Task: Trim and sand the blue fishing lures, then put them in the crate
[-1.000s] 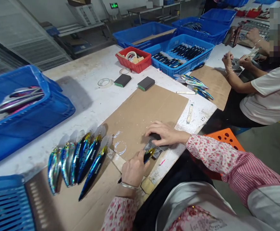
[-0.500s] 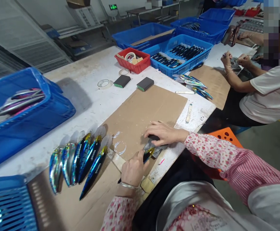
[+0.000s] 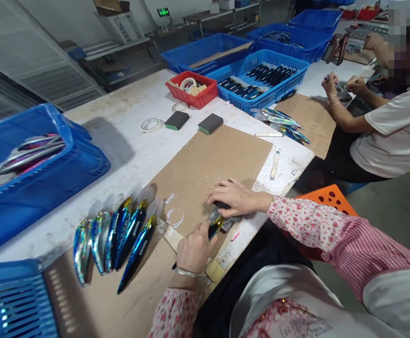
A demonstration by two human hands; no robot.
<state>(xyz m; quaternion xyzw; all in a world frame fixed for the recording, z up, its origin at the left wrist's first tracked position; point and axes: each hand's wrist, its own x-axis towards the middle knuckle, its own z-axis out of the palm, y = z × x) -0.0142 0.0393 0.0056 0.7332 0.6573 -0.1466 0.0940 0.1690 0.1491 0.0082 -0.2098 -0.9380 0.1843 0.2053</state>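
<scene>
My left hand (image 3: pixel 193 248) is closed around a shiny blue-and-yellow fishing lure (image 3: pixel 216 226), whose tip sticks out toward the right. My right hand (image 3: pixel 233 196) presses, fingers curled, on a dark sanding block (image 3: pixel 221 210) that lies over the lure's tip. Both rest on a sheet of brown cardboard (image 3: pixel 210 159) near the table's front edge. To the left of my left hand, several finished lures (image 3: pixel 120 237) lie side by side on the cardboard.
Blue crates stand at the left (image 3: pixel 50 183), front left (image 3: pixel 14 300) and back (image 3: pixel 261 82). A red tray (image 3: pixel 190 91), two sanding blocks (image 3: pixel 210 124) and a tape roll (image 3: pixel 150 125) lie beyond the cardboard. A person in a white shirt (image 3: pixel 391 131) works at the right. An orange stool (image 3: pixel 328 197) stands below.
Both hands stay on the lure and the block with only slight shifts. The view has drifted a little.
</scene>
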